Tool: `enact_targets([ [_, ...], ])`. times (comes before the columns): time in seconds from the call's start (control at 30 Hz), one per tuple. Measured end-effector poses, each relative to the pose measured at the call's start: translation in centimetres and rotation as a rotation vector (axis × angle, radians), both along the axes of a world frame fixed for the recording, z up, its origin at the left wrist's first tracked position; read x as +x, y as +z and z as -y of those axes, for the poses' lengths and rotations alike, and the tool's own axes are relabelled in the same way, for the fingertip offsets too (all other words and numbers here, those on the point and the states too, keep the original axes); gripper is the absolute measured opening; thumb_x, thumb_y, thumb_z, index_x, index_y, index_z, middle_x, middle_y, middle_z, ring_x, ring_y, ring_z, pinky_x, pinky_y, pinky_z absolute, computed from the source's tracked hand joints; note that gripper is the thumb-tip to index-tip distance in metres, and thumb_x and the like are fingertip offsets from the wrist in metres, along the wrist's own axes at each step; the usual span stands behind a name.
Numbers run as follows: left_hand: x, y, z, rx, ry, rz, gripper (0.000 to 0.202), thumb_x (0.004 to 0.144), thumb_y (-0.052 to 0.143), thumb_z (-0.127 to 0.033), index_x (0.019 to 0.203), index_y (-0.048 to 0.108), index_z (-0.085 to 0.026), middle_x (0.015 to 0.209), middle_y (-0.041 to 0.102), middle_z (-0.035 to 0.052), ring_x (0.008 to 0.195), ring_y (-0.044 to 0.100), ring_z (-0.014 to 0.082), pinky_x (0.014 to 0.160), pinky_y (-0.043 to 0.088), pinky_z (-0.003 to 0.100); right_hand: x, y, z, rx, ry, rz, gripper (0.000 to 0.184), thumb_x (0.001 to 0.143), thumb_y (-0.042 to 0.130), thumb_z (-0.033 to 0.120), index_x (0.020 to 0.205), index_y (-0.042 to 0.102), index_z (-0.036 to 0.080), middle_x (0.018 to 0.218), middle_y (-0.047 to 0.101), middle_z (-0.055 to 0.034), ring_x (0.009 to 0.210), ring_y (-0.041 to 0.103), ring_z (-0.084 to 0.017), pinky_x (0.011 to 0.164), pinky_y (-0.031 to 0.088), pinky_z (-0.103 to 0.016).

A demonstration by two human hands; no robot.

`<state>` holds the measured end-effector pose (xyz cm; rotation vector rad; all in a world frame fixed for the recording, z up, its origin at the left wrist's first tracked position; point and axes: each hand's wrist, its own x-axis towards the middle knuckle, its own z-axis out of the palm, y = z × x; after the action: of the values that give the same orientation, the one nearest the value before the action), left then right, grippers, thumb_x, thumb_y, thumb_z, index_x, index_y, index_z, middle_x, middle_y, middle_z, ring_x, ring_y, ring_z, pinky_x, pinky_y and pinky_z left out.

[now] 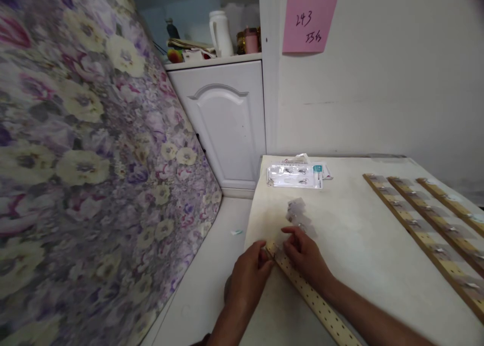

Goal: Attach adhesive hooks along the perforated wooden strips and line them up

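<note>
A pale wooden strip with rows of small dark holes (321, 305) lies slantwise on the white table, running toward me. My left hand (247, 275) is closed at its far end, thumb and index finger pinching the strip's edge. Over the strip, close to that end, is my right hand (304, 255). Its index finger points left while the other fingers curl in; anything between them is too small or hidden to make out. Just beyond my right hand lies a loose group of small grey see-through squares (296, 209).
Clear packs with small metal items (295, 175) lie at the table's far edge. On the right, three wooden strips (423, 235) carry grey squares with small shiny pieces. A flowered curtain (94, 159) hangs at left. A white cabinet (227, 124) stands behind; a pink note (310, 18) is above.
</note>
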<state>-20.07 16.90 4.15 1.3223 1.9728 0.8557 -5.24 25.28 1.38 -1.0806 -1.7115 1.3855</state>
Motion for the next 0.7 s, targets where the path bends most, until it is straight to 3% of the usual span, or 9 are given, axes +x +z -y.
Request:
enact_targets([
  [0.13, 0.4, 0.4, -0.3, 0.01, 0.006, -0.052, 0.027, 0.076, 0.054, -0.02, 0.101, 0.062, -0.024, 0.078, 0.064, -0.0027, 0.072, 0.058, 0.0139, 0.067, 0.038, 0.023, 0.3, 0.1, 0.1, 0.127, 0.011, 0.129, 0.028, 0.081, 0.048, 0.023, 0.107, 0.058, 0.018, 0.063, 0.052, 0.0034, 0.06, 0.053, -0.016, 0.06, 0.041, -0.028],
  [0.3, 0.8, 0.9, -0.3, -0.007, 0.029, -0.108, 0.023, 0.078, 0.054, -0.022, 0.098, 0.063, -0.025, 0.079, 0.066, -0.002, 0.073, 0.059, 0.0147, 0.066, 0.037, 0.023, 0.2, 0.3, 0.3, 0.21, 0.03, 0.21, 0.029, 0.081, 0.046, 0.022, 0.107, 0.059, 0.016, 0.068, 0.056, 0.0003, 0.064, 0.054, -0.017, 0.063, 0.041, -0.03],
  [0.7, 0.5, -0.2, -0.6, 0.053, 0.105, -0.04, 0.024, 0.08, 0.05, -0.02, 0.098, 0.064, -0.025, 0.085, 0.07, -0.0001, 0.08, 0.063, 0.0154, 0.073, 0.042, 0.024, 0.2, 0.3, 0.4, 0.208, 0.021, 0.22, 0.031, 0.08, 0.047, 0.021, 0.107, 0.061, 0.017, 0.066, 0.056, 0.0008, 0.063, 0.055, -0.017, 0.062, 0.041, -0.028],
])
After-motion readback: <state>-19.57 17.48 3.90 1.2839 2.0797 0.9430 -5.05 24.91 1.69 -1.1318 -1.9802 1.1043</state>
